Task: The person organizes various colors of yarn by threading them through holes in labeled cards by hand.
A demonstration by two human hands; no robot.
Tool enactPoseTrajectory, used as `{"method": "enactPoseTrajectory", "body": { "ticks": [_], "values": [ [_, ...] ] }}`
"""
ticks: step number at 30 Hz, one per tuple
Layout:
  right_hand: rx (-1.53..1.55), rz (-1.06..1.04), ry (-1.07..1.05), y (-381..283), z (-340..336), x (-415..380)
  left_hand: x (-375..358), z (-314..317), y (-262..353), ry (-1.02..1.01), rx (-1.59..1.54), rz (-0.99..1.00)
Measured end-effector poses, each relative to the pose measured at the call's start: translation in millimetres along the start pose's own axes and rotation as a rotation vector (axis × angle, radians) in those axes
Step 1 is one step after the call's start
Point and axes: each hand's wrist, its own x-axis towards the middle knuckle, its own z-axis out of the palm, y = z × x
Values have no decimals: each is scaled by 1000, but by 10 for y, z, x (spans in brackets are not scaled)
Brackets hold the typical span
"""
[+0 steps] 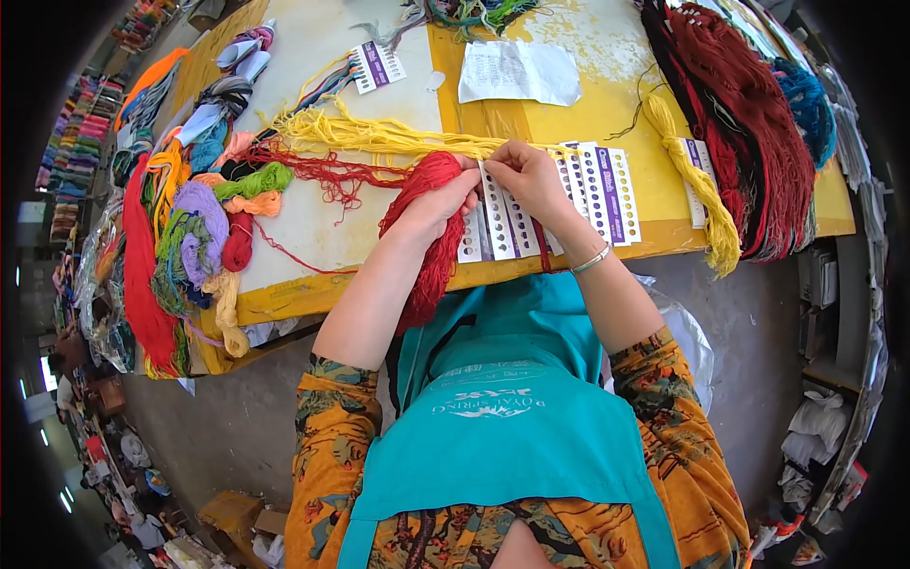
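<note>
My left hand point(453, 201) is closed around a thick red skein of thread point(431, 275), which drapes over the table edge; its fingertips are by the left end of a row of punched thread cards point(607, 194). My right hand point(533, 180) is over those white and purple cards, thumb and forefinger pinched together close to the left fingertips. What lies in that pinch is too small to make out. A red strand point(542, 248) hangs below the right hand, across the cards. Loose yellow threads point(379, 131) run behind both hands, and tangled red threads point(332, 171) trail leftward.
Multicoloured skeins point(194, 223) are heaped at the table's left end. Dark red hanks point(744, 123) and a yellow skein point(684, 156) on a card lie to the right. A creased paper point(519, 72) and a small thread card point(377, 66) are farther back.
</note>
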Motion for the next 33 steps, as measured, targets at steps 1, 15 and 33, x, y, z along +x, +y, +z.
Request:
{"method": "enactPoseTrajectory", "body": {
  "ticks": [1,15,33],
  "values": [
    [1,-1,0,5,5,5,-17,-15,-19,0,1,0],
    [-317,8,2,-163,88,12,-282,-42,213,-161,-42,37],
    [-244,154,-121,-271,-22,13,-352,-1211,590,10,-371,42]
  ]
}}
